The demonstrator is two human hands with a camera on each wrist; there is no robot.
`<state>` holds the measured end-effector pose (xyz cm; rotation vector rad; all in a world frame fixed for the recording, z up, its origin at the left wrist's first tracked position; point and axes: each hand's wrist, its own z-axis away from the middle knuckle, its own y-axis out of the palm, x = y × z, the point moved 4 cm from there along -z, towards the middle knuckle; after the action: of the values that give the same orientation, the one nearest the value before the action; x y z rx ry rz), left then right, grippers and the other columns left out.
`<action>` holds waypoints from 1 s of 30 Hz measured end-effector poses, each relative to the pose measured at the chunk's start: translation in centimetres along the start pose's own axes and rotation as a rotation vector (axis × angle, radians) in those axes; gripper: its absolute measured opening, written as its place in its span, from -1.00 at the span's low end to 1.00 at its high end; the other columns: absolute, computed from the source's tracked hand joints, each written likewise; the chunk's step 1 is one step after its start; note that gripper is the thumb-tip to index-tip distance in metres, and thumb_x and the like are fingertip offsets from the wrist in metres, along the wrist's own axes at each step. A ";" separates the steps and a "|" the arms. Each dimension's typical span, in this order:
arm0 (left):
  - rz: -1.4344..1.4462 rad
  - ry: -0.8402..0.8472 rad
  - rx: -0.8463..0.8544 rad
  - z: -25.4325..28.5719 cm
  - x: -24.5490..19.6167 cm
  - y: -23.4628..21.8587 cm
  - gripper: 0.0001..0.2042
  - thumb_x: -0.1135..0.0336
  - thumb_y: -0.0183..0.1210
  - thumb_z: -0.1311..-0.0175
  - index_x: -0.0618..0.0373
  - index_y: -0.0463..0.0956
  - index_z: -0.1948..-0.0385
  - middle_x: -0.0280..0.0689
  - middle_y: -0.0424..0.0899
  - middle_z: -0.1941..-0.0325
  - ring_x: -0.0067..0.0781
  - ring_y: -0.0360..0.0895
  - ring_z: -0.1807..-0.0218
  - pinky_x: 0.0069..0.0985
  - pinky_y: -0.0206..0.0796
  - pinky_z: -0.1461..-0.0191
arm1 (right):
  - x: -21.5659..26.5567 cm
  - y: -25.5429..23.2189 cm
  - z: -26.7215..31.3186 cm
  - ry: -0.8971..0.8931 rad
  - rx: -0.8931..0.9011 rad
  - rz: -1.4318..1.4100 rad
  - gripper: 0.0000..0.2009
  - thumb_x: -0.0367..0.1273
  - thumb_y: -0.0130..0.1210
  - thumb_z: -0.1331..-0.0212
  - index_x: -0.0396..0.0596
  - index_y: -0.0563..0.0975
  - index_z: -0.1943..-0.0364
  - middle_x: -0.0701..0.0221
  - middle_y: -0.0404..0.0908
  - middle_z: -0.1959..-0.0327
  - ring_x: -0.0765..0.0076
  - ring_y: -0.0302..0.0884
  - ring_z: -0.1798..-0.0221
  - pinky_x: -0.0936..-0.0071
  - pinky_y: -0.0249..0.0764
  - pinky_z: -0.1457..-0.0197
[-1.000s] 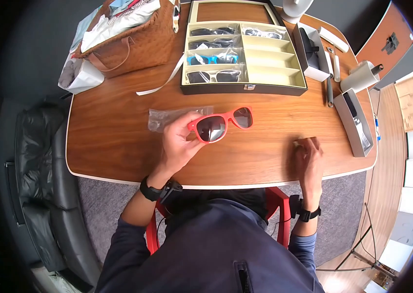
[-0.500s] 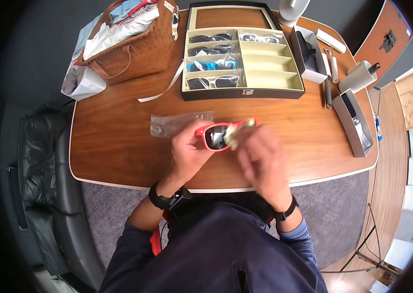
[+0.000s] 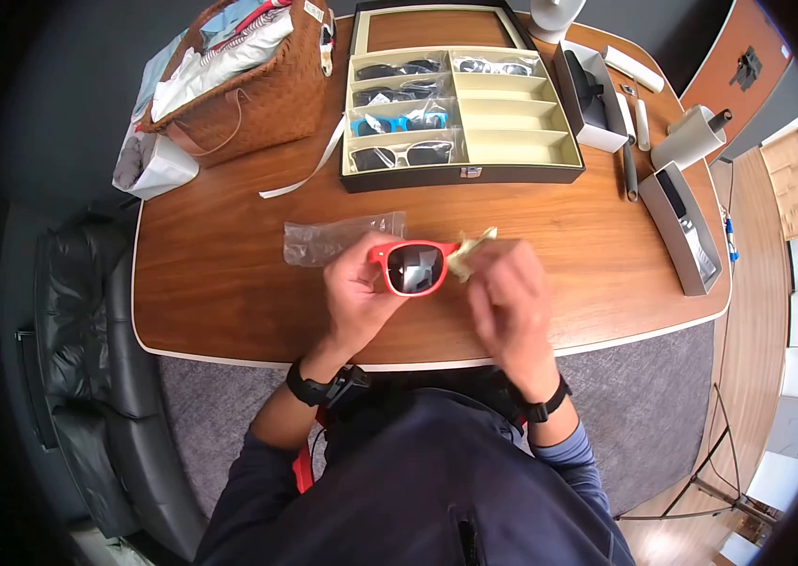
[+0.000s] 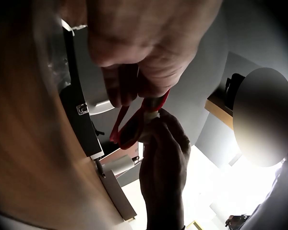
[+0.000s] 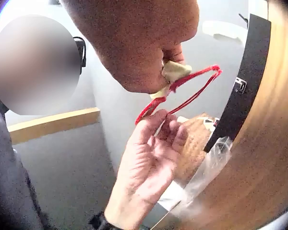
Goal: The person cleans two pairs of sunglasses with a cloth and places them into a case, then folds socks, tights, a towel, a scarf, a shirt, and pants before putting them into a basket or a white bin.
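Observation:
My left hand (image 3: 355, 300) pinches red-framed sunglasses (image 3: 416, 269) by one end, with the dark lens on that side showing in the head view. A pale yellow cloth (image 3: 465, 258) is bunched in the fingers of my right hand (image 3: 515, 307), at the other lens and hiding most of it. From the right wrist, the cloth (image 5: 176, 72) wraps over the frame near the nose bridge, while a red temple arm (image 5: 197, 95) sticks out toward the case. Behind the left hand, a crumpled clear plastic sleeve (image 3: 324, 243) lies on the table.
A sunglasses case (image 3: 522, 175) with its lid raised stands at the back, several bagged pairs in its slots. To its left is a brown woven basket (image 3: 267, 108) of clothes. Boxes (image 3: 682, 236) and a white cylinder (image 3: 687, 141) line the right side of the wooden table (image 3: 220, 274).
My right hand has come from the table's right side to the sunglasses, bringing the cloth onto the far lens. The left hand has lowered the sunglasses slightly and turned them.

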<state>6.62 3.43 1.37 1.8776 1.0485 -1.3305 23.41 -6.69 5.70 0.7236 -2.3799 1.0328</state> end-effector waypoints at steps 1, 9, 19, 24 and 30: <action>0.004 -0.038 0.024 0.0 -0.3 -0.4 -0.77 0.52 0.39 -0.24 0.30 0.60 0.11 -0.34 0.69 0.12 -0.63 0.60 0.05 -0.57 0.46 -0.08 | -1.5 -0.3 0.3 0.102 0.004 0.030 -0.78 -0.68 0.22 0.04 -0.19 0.63 0.26 0.23 0.60 0.24 0.02 0.57 0.21 0.21 0.52 0.16; -0.739 0.264 0.401 -3.9 -5.0 1.6 -0.71 0.38 0.39 -0.23 0.30 0.54 0.10 -0.05 0.62 0.23 0.05 0.58 0.14 -0.23 0.43 0.04 | -3.4 -3.1 0.6 0.287 -0.030 -0.059 -0.72 -0.64 0.17 -0.12 -0.21 0.65 0.06 0.16 0.62 -0.02 0.06 0.55 0.15 0.27 0.52 0.03; -0.182 -0.325 0.588 -3.7 0.6 2.6 -0.81 0.38 0.16 -0.51 0.29 0.65 0.03 -0.27 0.76 0.23 -0.56 0.63 0.18 -0.52 0.46 0.05 | -4.3 -0.9 2.0 0.403 0.123 -0.297 -0.67 -0.71 0.10 -0.15 -0.22 0.68 0.02 0.23 0.68 0.21 0.24 0.60 0.24 0.37 0.54 0.05; -0.022 -0.391 0.659 -3.0 2.1 -0.2 -0.79 0.42 0.11 -0.54 0.32 0.66 -0.02 -0.31 0.75 0.13 -0.63 0.61 0.06 -0.58 0.45 -0.05 | -4.5 -1.8 2.0 0.461 0.190 -0.328 -0.64 -0.73 0.08 -0.16 -0.21 0.68 -0.01 0.25 0.65 0.21 0.25 0.61 0.24 0.41 0.53 0.08; 0.098 -0.486 0.627 -2.2 1.8 -1.4 -0.79 0.40 0.23 -0.47 0.35 0.68 0.02 -0.31 0.74 0.13 -0.61 0.61 0.07 -0.58 0.44 -0.03 | -3.8 -1.8 2.0 0.440 0.455 -0.342 -0.72 -0.72 0.09 -0.19 -0.23 0.67 0.06 0.30 0.63 0.19 0.44 0.59 0.17 0.48 0.50 0.05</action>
<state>6.79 6.41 0.33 1.8219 0.2991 -2.0803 27.03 -8.15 3.21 0.9081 -1.5990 1.4208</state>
